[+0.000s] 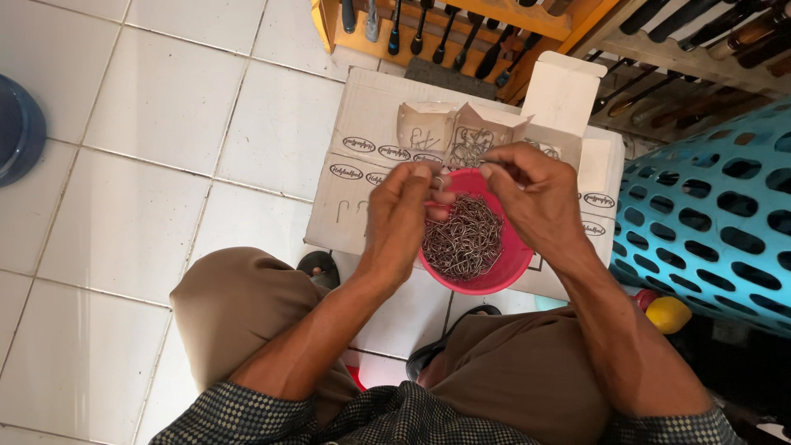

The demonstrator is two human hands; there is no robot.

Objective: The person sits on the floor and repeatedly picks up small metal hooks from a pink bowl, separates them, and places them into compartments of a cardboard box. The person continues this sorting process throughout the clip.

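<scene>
White tiled floor (148,124), flattened brown cardboard sheet (362,177), round pink plastic bowl (511,264) heaped with small bent metal wire hooks (465,239).
Both hands above the bowl, seemingly sorting hooks: left hand (404,214) grip pinched nearly closed on a hook; right hand (531,189) fingertips closed, contents too small to tell. Small open cardboard boxes (461,132) just behind.

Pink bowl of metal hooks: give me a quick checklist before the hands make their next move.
1. Pink bowl sits flat on the cardboard box: ok.
2. Metal hooks heaped inside the bowl, none spilled: ok.
3. Left hand pinching a hook: cannot tell, too small.
4. Right hand above the bowl, fingers pinched: ok.
5. Small open carton behind the bowl stands open: ok.
</scene>
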